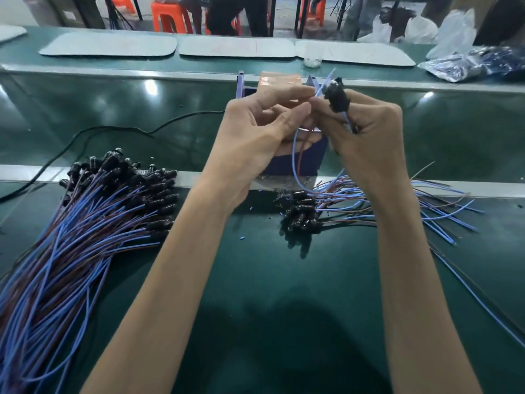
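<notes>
Both my hands are raised over the green bench in front of a small blue machine [309,160]. My right hand [369,132] grips a black capsule-shaped part [336,95] whose blue wire [295,155] loops down toward the bench. My left hand [264,129] pinches the blue wire's end between thumb and forefinger, close to the black part. A large bundle of blue and brown wired parts [85,223] lies at the left. A smaller loose pile of the same parts [326,211] lies under my right wrist.
A black cable [119,129] runs across the conveyor strip at the left. White mats [235,46] and a small clear cup [312,59] lie on the far bench. Plastic bags [468,64] sit at the far right. Orange stools [167,15] stand behind.
</notes>
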`<state>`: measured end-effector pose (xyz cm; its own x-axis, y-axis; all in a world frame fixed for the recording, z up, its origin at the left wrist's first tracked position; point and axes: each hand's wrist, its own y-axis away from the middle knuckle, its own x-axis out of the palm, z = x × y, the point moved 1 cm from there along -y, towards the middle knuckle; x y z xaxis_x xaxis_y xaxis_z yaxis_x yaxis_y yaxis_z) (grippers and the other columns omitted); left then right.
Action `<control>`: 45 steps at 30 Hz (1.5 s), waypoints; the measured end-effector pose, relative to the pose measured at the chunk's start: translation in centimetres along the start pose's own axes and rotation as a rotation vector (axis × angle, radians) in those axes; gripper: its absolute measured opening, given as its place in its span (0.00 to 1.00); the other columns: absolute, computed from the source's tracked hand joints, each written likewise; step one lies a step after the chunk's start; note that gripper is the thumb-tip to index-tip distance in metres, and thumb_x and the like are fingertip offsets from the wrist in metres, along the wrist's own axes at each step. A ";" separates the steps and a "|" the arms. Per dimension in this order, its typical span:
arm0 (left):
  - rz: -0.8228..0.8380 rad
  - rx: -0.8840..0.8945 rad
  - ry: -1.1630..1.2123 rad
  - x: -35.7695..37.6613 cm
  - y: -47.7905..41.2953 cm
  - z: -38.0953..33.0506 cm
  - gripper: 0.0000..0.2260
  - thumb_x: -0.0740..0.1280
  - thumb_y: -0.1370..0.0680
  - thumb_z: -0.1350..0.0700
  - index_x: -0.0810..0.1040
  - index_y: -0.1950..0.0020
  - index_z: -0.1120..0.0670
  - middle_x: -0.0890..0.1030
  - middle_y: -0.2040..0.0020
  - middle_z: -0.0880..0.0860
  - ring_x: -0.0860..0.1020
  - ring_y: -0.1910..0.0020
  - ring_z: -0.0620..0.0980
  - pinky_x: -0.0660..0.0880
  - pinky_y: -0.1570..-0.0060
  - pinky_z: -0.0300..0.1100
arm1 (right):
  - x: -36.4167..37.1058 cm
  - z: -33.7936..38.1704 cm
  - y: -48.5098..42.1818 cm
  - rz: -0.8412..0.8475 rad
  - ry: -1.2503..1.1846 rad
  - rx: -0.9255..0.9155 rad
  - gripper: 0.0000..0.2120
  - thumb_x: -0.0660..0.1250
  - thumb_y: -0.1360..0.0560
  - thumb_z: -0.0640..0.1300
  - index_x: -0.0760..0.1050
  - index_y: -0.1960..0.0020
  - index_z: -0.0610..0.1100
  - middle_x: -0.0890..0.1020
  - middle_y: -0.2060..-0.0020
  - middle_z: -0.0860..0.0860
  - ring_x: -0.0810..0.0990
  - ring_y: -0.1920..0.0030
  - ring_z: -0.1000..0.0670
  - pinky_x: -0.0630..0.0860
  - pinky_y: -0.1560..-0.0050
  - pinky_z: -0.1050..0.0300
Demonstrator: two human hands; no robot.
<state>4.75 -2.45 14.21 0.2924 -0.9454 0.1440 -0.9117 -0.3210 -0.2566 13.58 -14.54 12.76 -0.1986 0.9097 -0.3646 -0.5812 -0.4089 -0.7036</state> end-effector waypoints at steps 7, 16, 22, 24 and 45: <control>-0.212 0.112 -0.065 -0.2 -0.1 0.1 0.10 0.63 0.20 0.65 0.81 0.47 0.54 0.82 0.66 0.46 0.81 0.67 0.42 0.78 0.61 0.35 | 0.9 0.2 0.0 -0.071 -0.107 0.050 0.11 0.68 0.25 0.38 0.79 0.43 0.42 0.81 0.58 0.52 0.76 0.60 0.55 0.75 0.59 0.54; -0.276 0.180 -0.287 -4.2 -1.1 0.1 0.15 0.62 0.27 0.71 0.81 0.47 0.57 0.84 0.59 0.49 0.83 0.58 0.42 0.77 0.54 0.33 | -1.9 -1.2 -0.3 -0.272 -0.472 0.240 0.16 0.56 0.20 0.49 0.80 0.53 0.44 0.77 0.71 0.56 0.66 0.77 0.58 0.60 0.76 0.65; -0.392 0.301 -0.627 -3.3 -1.1 1.3 0.07 0.74 0.28 0.60 0.83 0.51 0.52 0.82 0.60 0.43 0.80 0.63 0.36 0.77 0.55 0.32 | -2.6 -1.6 -0.4 -0.347 -0.457 0.300 0.16 0.57 0.18 0.46 0.81 0.56 0.45 0.71 0.73 0.55 0.63 0.77 0.57 0.58 0.77 0.63; -0.450 0.331 -0.699 -3.2 -1.2 1.6 0.06 0.74 0.27 0.55 0.83 0.51 0.53 0.81 0.61 0.42 0.78 0.65 0.35 0.76 0.56 0.32 | -3.0 -1.5 -0.4 -0.371 -0.453 0.319 0.14 0.58 0.19 0.44 0.80 0.57 0.44 0.72 0.73 0.56 0.63 0.77 0.56 0.58 0.76 0.63; -0.505 0.354 -0.905 -2.7 -1.8 4.4 0.18 0.54 0.26 0.69 0.77 0.40 0.64 0.82 0.53 0.57 0.80 0.57 0.53 0.75 0.50 0.45 | -1.8 -2.0 -0.5 -0.344 -0.396 0.633 0.08 0.55 0.19 0.36 0.69 0.55 0.44 0.85 0.59 0.46 0.70 0.81 0.54 0.67 0.76 0.65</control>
<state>6.91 0.44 10.13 0.8447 -0.3454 -0.4089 -0.5353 -0.5441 -0.6461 15.80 -16.18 12.54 -0.1228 0.9834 0.1340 -0.9720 -0.0919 -0.2164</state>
